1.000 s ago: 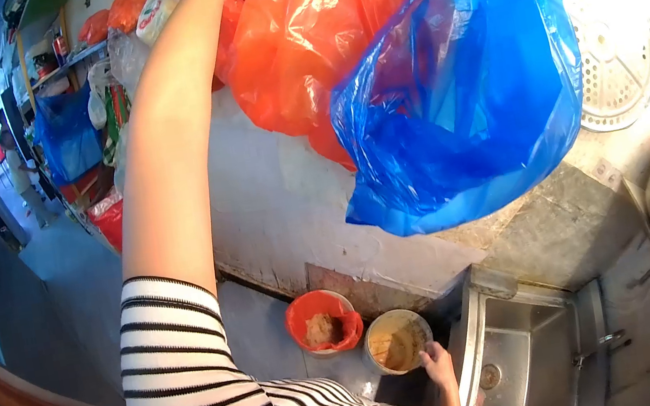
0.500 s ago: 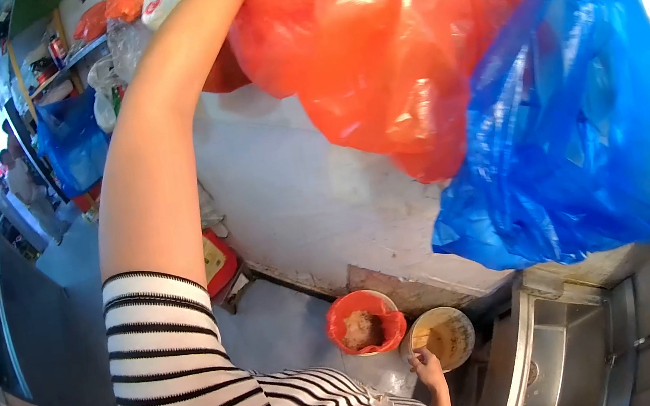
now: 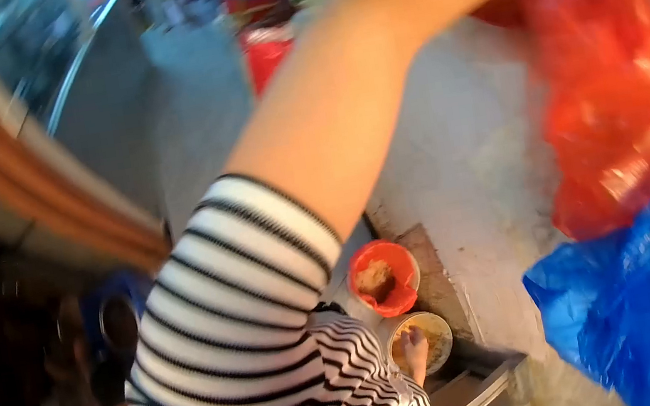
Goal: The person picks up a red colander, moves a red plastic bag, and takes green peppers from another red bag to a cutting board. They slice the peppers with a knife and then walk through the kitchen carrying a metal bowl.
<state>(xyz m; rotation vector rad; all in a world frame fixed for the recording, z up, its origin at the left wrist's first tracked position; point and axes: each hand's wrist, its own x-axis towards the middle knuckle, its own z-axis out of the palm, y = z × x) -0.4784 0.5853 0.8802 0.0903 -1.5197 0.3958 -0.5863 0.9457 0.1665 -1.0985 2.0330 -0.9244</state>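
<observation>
My left arm (image 3: 328,110), in a black-and-white striped sleeve, reaches across to the upper right, its hand beyond the top edge. Beneath the forearm on the right hangs a bunch of red plastic bags (image 3: 621,100), with a blue plastic bag (image 3: 634,300) below. Low in the picture, my right hand (image 3: 416,347) is over a pale bucket (image 3: 449,336) with yellowish-brown contents. Its fingers are drawn together, and whatever they hold is too small and blurred to name. Beside it stands a bucket lined with a red bag (image 3: 406,296), containing a light brown mass.
A whitish wall (image 3: 470,164) runs behind the bags and buckets. The metal edge of a sink (image 3: 484,393) shows near the bottom. Grey floor (image 3: 196,96) stretches away at upper left, with a red container (image 3: 265,52) on its far side.
The view has swung left and down, so the hanging bags now appear farther right and the sink is mostly out of frame. My right hand stays at the pale bucket.
</observation>
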